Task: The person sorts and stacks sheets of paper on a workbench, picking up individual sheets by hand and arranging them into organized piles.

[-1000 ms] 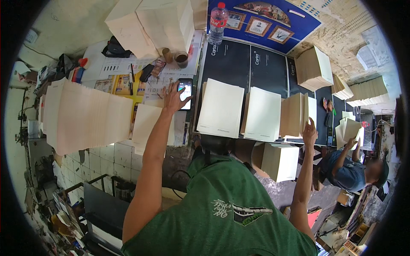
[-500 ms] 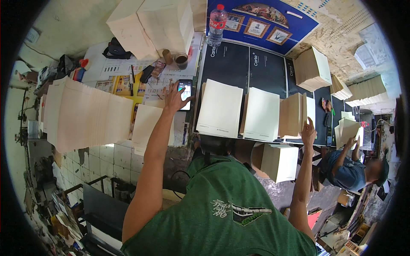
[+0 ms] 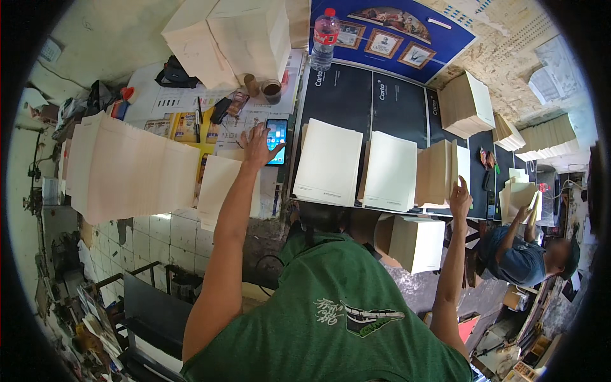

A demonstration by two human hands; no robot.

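Beside the left edge of a smartphone [image 3: 276, 141] lies my left hand [image 3: 257, 148], fingers spread, thumb reaching over the lit screen, which shows a blue background with small icons. The phone rests flat on the table and is not gripped. My right hand [image 3: 459, 198] is at the near edge of a stack of cream paper [image 3: 434, 173], with a finger up against the white sheets [image 3: 462, 163] on its right side. Its fingers look apart, though partly hidden. Between my hands are two more stacks, a left paper stack [image 3: 328, 162] and a middle paper stack [image 3: 389, 170].
A tall paper block [image 3: 245, 44], a glass of dark drink [image 3: 272, 93] and a water bottle [image 3: 324, 41] stand at the back. Another long paper stack [image 3: 133, 169] lies left. Below the table edge sits a further stack [image 3: 417, 244]. A co-worker [image 3: 519, 251] handles paper at right.
The phone's screen has gone from a pale page to a blue one with icons. My left hand's fingers have shifted slightly left off the screen. My right hand has barely moved.
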